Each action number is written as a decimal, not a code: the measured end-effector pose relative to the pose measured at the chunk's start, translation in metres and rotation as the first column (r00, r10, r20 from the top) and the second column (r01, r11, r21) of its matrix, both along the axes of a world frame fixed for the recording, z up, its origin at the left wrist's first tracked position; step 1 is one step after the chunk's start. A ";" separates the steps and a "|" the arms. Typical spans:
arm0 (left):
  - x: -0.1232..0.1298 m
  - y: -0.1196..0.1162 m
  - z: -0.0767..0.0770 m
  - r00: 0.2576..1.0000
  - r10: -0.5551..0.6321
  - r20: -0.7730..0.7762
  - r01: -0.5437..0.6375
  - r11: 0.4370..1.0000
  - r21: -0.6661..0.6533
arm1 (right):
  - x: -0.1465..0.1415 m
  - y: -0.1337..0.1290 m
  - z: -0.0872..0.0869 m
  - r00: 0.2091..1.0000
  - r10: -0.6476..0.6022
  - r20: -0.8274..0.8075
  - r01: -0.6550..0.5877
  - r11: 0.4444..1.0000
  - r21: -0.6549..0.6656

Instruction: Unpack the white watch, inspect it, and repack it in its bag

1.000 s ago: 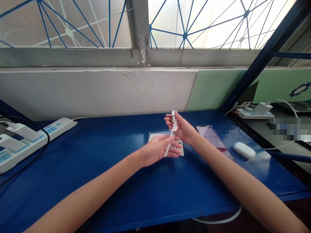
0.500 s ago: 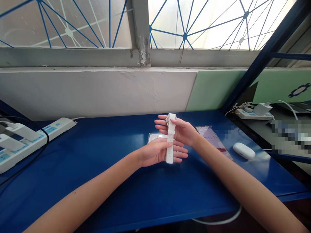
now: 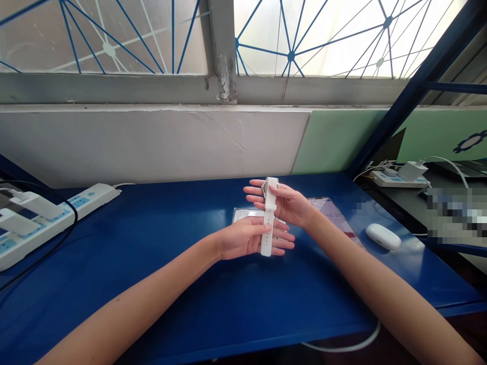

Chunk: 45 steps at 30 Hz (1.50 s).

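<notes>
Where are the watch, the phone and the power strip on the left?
Watch [image 3: 270,201]: head view, on its white strap.
Phone [image 3: 337,218]: head view, on its screen.
Power strip [image 3: 54,227]: head view, on its white casing.

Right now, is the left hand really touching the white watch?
Touching. The head view shows the left hand's thumb lying across the holed strap of the white watch, with fingers spread behind it.

Most of the dial of the white wristwatch is hidden behind its strap and the right hand. The left hand covers much of a flat pale item, its print too small to read. The picture's edge cuts off the power strip.
</notes>
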State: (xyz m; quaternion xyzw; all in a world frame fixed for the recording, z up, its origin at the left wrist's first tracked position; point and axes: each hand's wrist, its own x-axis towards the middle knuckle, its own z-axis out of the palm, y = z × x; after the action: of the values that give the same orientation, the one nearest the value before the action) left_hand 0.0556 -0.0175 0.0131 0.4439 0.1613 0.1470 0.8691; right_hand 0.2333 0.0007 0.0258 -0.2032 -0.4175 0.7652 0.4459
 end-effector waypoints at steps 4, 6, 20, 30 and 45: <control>0.001 0.001 -0.003 1.000 0.014 0.001 -0.014 1.000 0.004 | -0.001 -0.001 0.002 1.000 -0.012 0.007 0.012 1.000 -0.025; 0.000 0.001 -0.004 1.000 0.021 0.003 -0.021 1.000 0.005 | -0.002 -0.002 0.003 1.000 0.000 -0.008 -0.001 1.000 -0.029; 0.000 0.001 -0.004 1.000 0.025 -0.006 -0.025 1.000 -0.012 | 0.002 0.000 0.002 1.000 0.010 0.014 -0.010 1.000 -0.029; -0.001 0.003 -0.003 1.000 0.009 -0.005 -0.009 1.000 -0.011 | -0.001 0.000 0.001 1.000 -0.029 0.005 0.029 1.000 -0.002; 0.001 0.002 -0.006 0.999 0.050 -0.012 -0.050 0.998 -0.034 | -0.002 0.000 0.002 1.000 -0.021 -0.001 0.021 0.999 -0.027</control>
State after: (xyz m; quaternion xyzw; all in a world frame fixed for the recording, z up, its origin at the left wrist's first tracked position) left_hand 0.0563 -0.0155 0.0070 0.4254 0.1798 0.1635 0.8718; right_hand 0.2311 0.0005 0.0283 -0.2132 -0.4046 0.7663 0.4512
